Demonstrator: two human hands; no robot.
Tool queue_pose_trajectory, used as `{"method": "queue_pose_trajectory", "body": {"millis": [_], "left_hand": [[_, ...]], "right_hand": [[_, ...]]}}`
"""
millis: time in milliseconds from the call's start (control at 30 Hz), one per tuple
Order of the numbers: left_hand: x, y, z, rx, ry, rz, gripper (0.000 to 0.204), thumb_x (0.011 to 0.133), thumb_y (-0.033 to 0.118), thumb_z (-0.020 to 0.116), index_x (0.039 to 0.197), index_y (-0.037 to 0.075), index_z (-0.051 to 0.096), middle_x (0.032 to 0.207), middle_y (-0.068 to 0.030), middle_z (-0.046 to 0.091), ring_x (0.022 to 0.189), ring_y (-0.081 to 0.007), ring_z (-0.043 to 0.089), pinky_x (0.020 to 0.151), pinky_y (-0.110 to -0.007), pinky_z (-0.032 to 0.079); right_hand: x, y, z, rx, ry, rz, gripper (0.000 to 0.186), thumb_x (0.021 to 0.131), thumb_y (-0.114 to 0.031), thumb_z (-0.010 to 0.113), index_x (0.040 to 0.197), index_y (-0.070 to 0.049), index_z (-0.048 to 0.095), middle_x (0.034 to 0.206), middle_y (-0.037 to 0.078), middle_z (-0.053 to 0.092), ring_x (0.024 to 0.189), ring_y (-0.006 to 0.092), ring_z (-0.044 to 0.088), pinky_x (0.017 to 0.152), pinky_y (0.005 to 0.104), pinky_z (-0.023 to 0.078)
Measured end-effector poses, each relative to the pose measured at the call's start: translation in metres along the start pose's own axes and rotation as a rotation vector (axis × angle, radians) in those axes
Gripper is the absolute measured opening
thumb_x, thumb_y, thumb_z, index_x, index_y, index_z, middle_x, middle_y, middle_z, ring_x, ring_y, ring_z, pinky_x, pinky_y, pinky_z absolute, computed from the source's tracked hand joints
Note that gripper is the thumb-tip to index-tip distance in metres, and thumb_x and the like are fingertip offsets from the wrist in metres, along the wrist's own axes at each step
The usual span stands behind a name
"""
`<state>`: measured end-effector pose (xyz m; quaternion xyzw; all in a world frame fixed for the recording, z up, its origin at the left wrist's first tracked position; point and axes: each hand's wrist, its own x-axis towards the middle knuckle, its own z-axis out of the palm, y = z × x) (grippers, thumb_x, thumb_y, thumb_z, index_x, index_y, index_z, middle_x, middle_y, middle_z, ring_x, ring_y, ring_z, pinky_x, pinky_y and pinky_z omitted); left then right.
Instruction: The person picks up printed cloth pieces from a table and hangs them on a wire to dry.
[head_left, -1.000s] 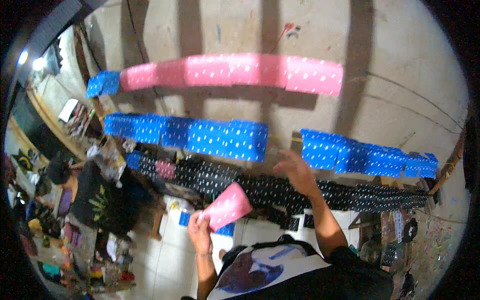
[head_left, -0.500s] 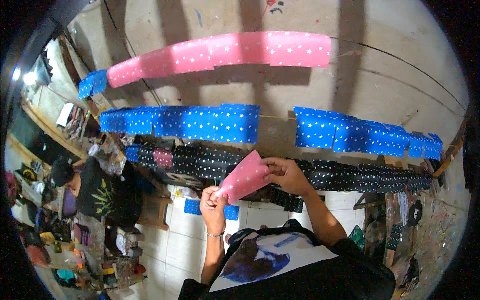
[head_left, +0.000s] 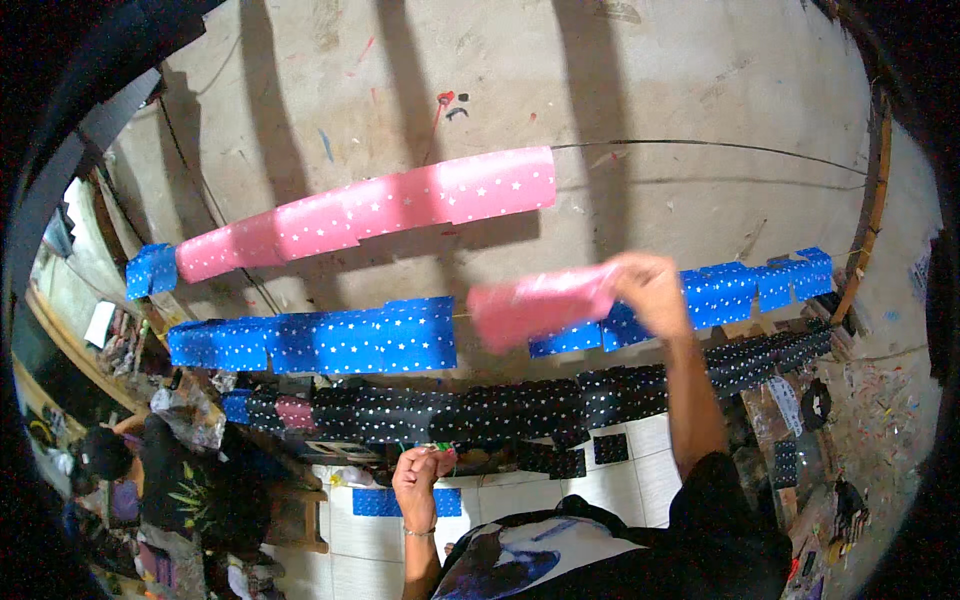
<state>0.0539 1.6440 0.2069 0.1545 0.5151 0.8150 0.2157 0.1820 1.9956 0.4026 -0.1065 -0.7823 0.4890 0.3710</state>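
Note:
My right hand (head_left: 652, 292) is raised in front of the wall, its fingers closed on one end of a pink star-printed fabric piece (head_left: 535, 305). The piece is smeared by motion and stretches left from the fingers, covering part of the blue fabric pieces (head_left: 725, 297) behind it. Lower and nearer, my left hand (head_left: 420, 482) is closed, with fingertips pinched; a small reddish and green bit shows by them, too small to name. Above, overlapping pink fabric pieces (head_left: 400, 205) hang over a dark cord (head_left: 720, 143), whose right stretch is bare.
More blue fabric pieces (head_left: 330, 340) hang at left on a middle line. A row of black dotted pieces (head_left: 520, 408) hangs below. A person in a dark shirt (head_left: 190, 490) is at the left, near a wooden stool (head_left: 298, 515). White tiles (head_left: 365, 540) cover the floor.
My right hand has carried the pink piece up and to the right, out of my left hand's grasp. My left hand stays low. The view has tilted upward and shifted right.

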Motion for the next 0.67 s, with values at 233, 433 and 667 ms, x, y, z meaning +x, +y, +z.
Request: {"method": "queue_pose_trajectory", "body": {"millis": [233, 433, 667], "left_hand": [[-0.005, -0.030, -0.010, -0.047, -0.024, -0.089, 0.012, 0.092, 0.009, 0.054, 0.101, 0.001, 0.053, 0.093, -0.0162, 0.066, 0.085, -0.0266, 0.066, 0.079, -0.038, 0.055], [-0.018, -0.036, -0.017, 0.054, 0.065, -0.132, 0.011, 0.093, 0.008, 0.051, 0.101, 0.001, 0.053, 0.091, -0.0167, 0.066, 0.081, -0.0256, 0.066, 0.075, -0.035, 0.056], [-0.018, -0.039, -0.023, -0.017, 0.051, -0.125, 0.012, 0.092, 0.009, 0.054, 0.100, 0.000, 0.053, 0.091, -0.0175, 0.065, 0.079, -0.0245, 0.066, 0.073, -0.035, 0.055]], "right_hand": [[0.098, -0.018, -0.093, 0.036, 0.242, -0.136, 0.039, 0.082, -0.004, 0.062, 0.121, -0.001, 0.057, 0.090, 0.010, 0.068, 0.080, 0.0122, 0.062, 0.071, 0.0220, 0.049], [0.114, 0.026, -0.087, 0.196, 0.323, -0.093, 0.057, 0.084, 0.002, 0.061, 0.137, -0.003, 0.040, 0.078, 0.004, 0.064, 0.066, 0.0058, 0.057, 0.057, 0.0170, 0.045], [0.118, 0.038, -0.094, 0.210, 0.294, -0.120, 0.056, 0.086, -0.002, 0.059, 0.138, -0.007, 0.040, 0.085, 0.004, 0.067, 0.068, 0.0054, 0.059, 0.058, 0.0136, 0.046]]}}
